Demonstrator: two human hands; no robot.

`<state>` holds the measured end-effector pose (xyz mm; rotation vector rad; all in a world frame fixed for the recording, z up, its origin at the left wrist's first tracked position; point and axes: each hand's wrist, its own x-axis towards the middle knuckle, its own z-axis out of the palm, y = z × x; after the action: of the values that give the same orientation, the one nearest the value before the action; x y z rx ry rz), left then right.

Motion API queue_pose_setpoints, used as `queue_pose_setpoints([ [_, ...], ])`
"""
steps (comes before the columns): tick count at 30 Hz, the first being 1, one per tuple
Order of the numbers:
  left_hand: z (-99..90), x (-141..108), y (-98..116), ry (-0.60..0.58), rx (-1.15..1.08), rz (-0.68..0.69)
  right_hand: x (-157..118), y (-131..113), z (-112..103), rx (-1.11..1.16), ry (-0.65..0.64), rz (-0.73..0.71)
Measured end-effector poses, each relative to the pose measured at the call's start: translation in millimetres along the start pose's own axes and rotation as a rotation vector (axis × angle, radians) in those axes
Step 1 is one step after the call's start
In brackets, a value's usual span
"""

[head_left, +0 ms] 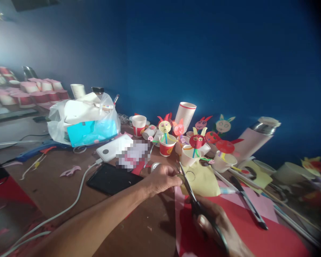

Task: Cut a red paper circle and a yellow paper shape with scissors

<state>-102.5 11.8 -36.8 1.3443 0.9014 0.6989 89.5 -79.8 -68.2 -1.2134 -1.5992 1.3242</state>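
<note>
My left hand (163, 179) is closed, its thumb and fingers pinching the left edge of a sheet of pale yellow paper (207, 180). A circle outline shows on this paper. In my right hand (216, 216) is a pair of black-handled scissors (189, 187), pointing up and away from me. The blades lie at the paper's left edge, close to my left fingertips. Whether they are cutting into the paper, I cannot tell. Red paper (246, 217) and pink paper (178, 214) lie beneath my right hand.
Paper cups with animal-face figures (166, 146) crowd the back. A flask (256, 137) leans at right, near a pen-like tool (250, 205). To the left are a black phone (109, 180), a cabled white power bank (115, 147) and a plastic bag (82, 121).
</note>
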Motion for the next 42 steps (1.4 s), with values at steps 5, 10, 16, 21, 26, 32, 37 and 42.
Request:
queue_pose_setpoints([
  [5,-1.0,-2.2,2.5,-0.012,0.038,0.014,-0.8,-3.6,2.4,0.015,0.012,0.022],
  [10,-1.4,-3.8,7.4,-0.023,0.013,-0.005,-1.2,-6.2,-1.1,-0.035,-0.006,0.047],
  [16,-3.6,-4.5,10.4,-0.037,0.016,0.005,-1.9,-7.0,-1.3,-0.053,-0.011,0.054],
  [21,-3.1,-2.8,6.5,-0.049,-0.022,0.043,-1.7,-6.3,3.9,0.018,0.042,0.008],
  [26,2.2,0.8,-0.2,-0.09,-0.122,0.072,-1.6,-7.4,5.9,0.048,0.098,-0.026],
  [32,2.6,0.9,-2.1,0.013,-0.062,0.115,-0.7,-2.9,7.0,0.062,0.052,-0.033],
  [37,0.1,-5.0,5.7,0.04,0.09,0.112,-0.8,-1.7,9.7,0.056,0.039,-0.035],
  [42,-0.4,-4.3,5.8,0.032,0.101,0.104,-2.2,-6.2,12.3,0.053,0.042,-0.021],
])
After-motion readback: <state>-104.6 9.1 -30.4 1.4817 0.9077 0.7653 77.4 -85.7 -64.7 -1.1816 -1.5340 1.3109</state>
